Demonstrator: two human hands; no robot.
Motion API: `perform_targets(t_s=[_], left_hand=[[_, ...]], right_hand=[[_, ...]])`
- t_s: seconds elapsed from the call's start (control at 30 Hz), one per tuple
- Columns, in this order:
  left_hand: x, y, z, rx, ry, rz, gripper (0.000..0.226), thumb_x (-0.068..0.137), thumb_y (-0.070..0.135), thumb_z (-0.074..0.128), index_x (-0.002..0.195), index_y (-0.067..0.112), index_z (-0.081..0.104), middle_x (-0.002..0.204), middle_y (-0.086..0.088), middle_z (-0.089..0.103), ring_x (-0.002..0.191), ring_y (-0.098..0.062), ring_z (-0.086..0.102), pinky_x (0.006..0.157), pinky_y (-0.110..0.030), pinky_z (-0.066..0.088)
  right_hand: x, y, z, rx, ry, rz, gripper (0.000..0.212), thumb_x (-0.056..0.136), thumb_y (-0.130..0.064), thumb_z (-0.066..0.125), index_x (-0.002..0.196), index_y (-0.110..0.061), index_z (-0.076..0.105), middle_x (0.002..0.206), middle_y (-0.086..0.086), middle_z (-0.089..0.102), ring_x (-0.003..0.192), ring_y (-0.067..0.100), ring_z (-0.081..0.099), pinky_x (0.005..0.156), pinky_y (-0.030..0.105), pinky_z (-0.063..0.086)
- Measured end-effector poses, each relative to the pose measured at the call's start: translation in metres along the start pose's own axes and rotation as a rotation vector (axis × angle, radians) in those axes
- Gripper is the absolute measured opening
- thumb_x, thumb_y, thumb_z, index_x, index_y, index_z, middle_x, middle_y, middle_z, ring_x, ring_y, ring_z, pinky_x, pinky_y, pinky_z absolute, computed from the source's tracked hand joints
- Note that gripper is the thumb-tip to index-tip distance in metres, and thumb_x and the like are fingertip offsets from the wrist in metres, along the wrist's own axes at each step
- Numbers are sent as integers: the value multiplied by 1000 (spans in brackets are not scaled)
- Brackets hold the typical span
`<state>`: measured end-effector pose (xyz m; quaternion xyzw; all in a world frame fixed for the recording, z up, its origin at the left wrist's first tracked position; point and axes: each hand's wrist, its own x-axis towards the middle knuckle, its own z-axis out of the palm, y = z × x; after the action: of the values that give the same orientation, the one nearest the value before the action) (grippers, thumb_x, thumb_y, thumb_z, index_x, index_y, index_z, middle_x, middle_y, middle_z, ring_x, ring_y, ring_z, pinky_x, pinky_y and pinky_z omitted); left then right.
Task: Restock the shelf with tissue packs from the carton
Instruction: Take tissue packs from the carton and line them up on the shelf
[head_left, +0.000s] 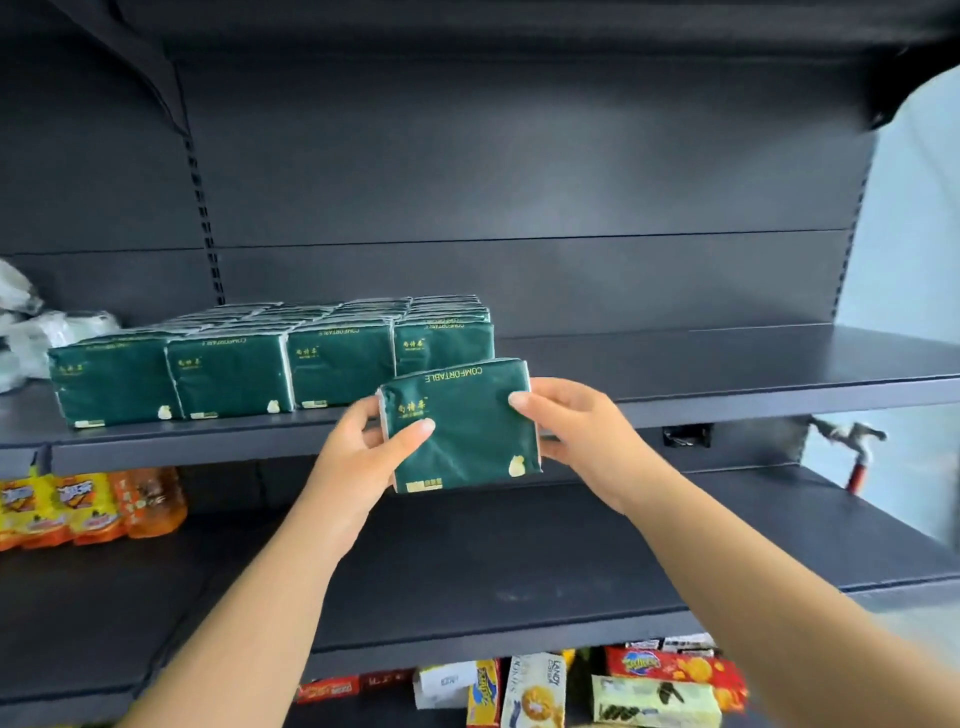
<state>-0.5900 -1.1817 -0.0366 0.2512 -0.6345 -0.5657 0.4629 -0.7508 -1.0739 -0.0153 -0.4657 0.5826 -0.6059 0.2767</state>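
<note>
A green tissue pack (462, 426) is held upright in front of the dark shelf (727, 364), gripped from both sides. The left hand (363, 441) is clamped on the pack's left edge, thumb laid across the front face; the right hand (566, 421) is clamped on the right edge, thumb on the upper right corner. The hands are kept apart by the pack's width. The pack is seen just in front of the shelf's front lip, overlapping the rightmost stocked pack; whether it touches the shelf cannot be told. A row of matching green tissue packs (270, 364) is already stood on the shelf's left half, several deep, faces forward. White plastic-wrapped items (31, 332) are seen at the far left of that shelf. On the next shelf down, yellow and orange snack packets (88, 506) are placed at the left. On the lowest visible level, assorted biscuit and snack packs (597, 686) are stacked. The carton is not in view.
</note>
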Motion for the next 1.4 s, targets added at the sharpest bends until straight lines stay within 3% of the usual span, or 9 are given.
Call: perform_targets(t_s=[0.07, 0.27, 0.4, 0.57, 0.7, 0.97, 1.1, 1.2, 1.4], left_hand=[[3, 1, 19, 26, -39, 22, 23, 82, 14, 66, 99, 28, 59, 87, 11, 72, 90, -11, 67, 85, -35, 50], [6, 11, 85, 95, -49, 116, 8, 93, 23, 52, 95, 29, 57, 95, 6, 65, 89, -5, 62, 81, -23, 51], [18, 10, 126, 429, 80, 223, 11, 94, 29, 48, 98, 27, 58, 91, 16, 64, 84, 9, 54, 75, -7, 39], [40, -6, 165, 767, 169, 247, 25, 95, 31, 48, 111, 19, 62, 102, 9, 61, 100, -11, 55, 81, -21, 36], [60, -11, 182, 958, 140, 194, 30, 96, 36, 44, 113, 20, 61, 116, 6, 63, 111, -16, 55, 84, -25, 39], [102, -9, 194, 1147, 55, 40, 29, 97, 40, 36, 105, 23, 59, 102, 7, 60, 98, -18, 55, 73, -28, 42], [118, -32, 194, 1232, 124, 11, 34, 96, 45, 33, 100, 24, 59, 88, 5, 60, 87, -22, 55, 67, -29, 42], [119, -43, 194, 1222, 235, 62, 32, 95, 48, 35, 90, 27, 59, 84, 7, 59, 81, -20, 54, 62, -27, 40], [127, -50, 191, 1254, 268, 122, 44, 91, 45, 39, 59, 14, 43, 54, 0, 45, 56, -17, 44, 46, -26, 27]], right_hand=[[-11, -2, -18, -69, 44, -20, 9, 88, -14, 62, 94, -17, 69, 101, 8, 72, 102, 25, 66, 97, 44, 49], [-23, -9, -97, -154, 187, -60, 19, 88, -5, 60, 88, -22, 68, 94, -2, 73, 95, 20, 68, 95, 44, 50], [-6, -6, -165, -44, 262, -95, 17, 88, -2, 58, 91, -16, 68, 97, 3, 73, 94, 23, 69, 93, 47, 51], [37, 4, -220, 3, 280, -67, 10, 90, -7, 59, 91, -13, 67, 104, 14, 70, 102, 33, 65, 93, 51, 49], [79, 10, -242, 47, 264, -39, 9, 90, -7, 59, 88, -13, 66, 98, 7, 71, 89, 22, 68, 86, 37, 55], [153, 22, -242, -138, 316, 51, 16, 84, -15, 63, 69, -19, 64, 84, 4, 66, 81, 26, 60, 78, 37, 50], [205, 32, -219, -349, 308, 43, 6, 87, -14, 60, 84, -10, 63, 86, 6, 59, 75, 24, 56, 76, 33, 50], [244, 43, -200, -494, 272, 41, 23, 88, -14, 57, 105, -1, 65, 80, 5, 56, 68, 24, 53, 65, 28, 45], [316, 65, -159, -545, 232, 76, 28, 89, -19, 60, 113, -4, 63, 91, 5, 57, 87, 24, 57, 73, 28, 46]])
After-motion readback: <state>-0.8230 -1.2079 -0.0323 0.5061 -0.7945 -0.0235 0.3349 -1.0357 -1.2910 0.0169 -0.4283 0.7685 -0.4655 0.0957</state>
